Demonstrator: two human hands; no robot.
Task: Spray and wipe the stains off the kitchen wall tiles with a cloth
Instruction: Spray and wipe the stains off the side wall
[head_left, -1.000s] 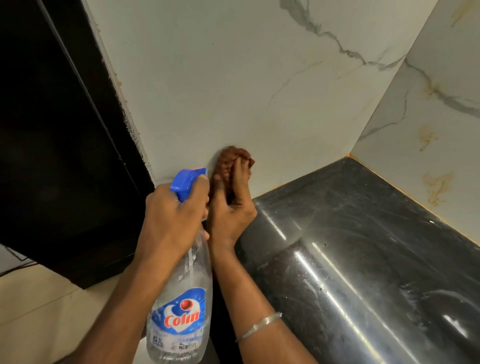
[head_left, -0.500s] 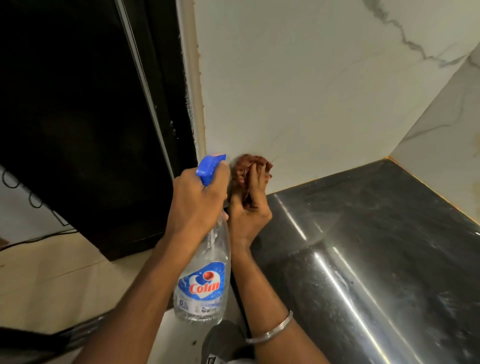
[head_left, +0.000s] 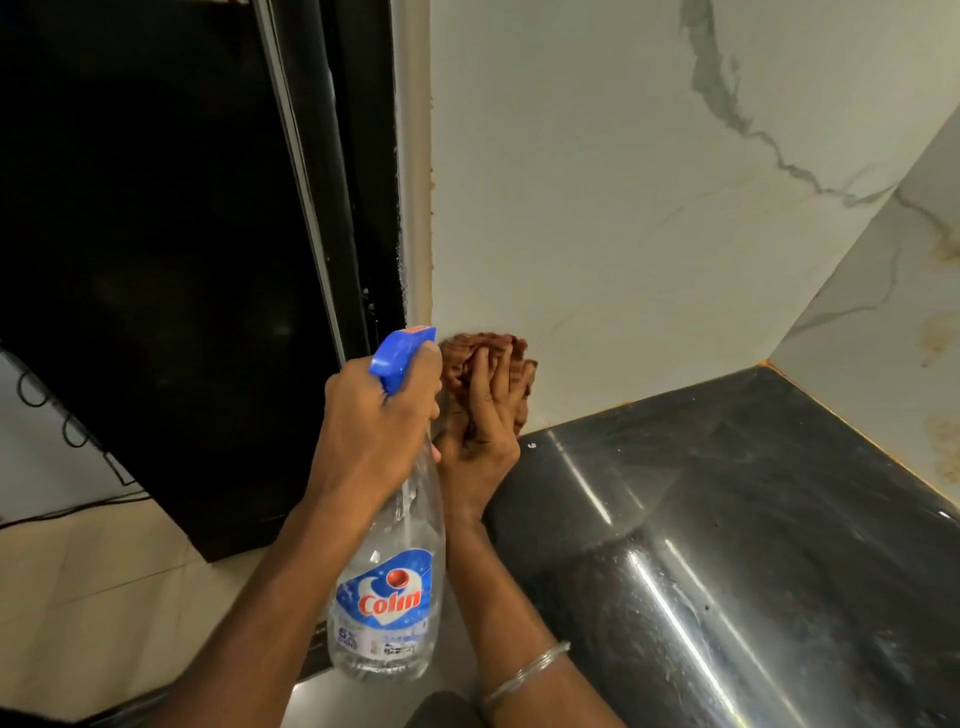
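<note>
The left hand (head_left: 379, 421) grasps the neck of the spray bottle (head_left: 389, 582), fingers curled below the blue trigger head (head_left: 400, 353). The bottle hangs almost upright, clear of the countertop (head_left: 727, 519), nozzle toward the wall tile (head_left: 597, 208).

The right hand (head_left: 483, 426) presses the brown cloth (head_left: 467, 353) against the tile with extended, spread fingers; the thumb is hidden. The bunched cloth sits at the tile's lower left corner, just above the countertop edge and beside the bottle head. A metal bangle (head_left: 524, 670) circles the right wrist.

Yellowish stains (head_left: 935, 332) mark the adjoining tile at far right. A black panel (head_left: 156, 260) stands left of the wall.
</note>
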